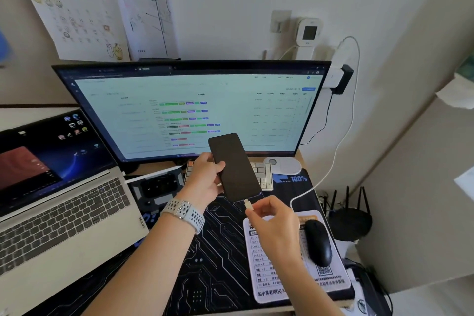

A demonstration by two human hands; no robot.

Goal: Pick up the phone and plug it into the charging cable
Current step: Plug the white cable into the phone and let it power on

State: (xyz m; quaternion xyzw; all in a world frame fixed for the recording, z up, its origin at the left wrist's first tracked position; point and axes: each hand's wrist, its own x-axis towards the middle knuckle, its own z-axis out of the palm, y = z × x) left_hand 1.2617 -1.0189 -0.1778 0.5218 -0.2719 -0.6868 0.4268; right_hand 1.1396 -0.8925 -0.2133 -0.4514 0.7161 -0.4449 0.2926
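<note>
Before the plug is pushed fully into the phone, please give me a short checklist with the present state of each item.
1. Phone held firmly in left hand, above the desk: ok.
2. White connector pinched by right hand: ok.
3. Connector tip at the phone's bottom edge, roughly in line with it: ok.
4. Connector fully seated: cannot tell.
5. Charging cable hangs with slack toward the wall: ok.
6. Phone screen shows charging: not ok, screen is dark.
</note>
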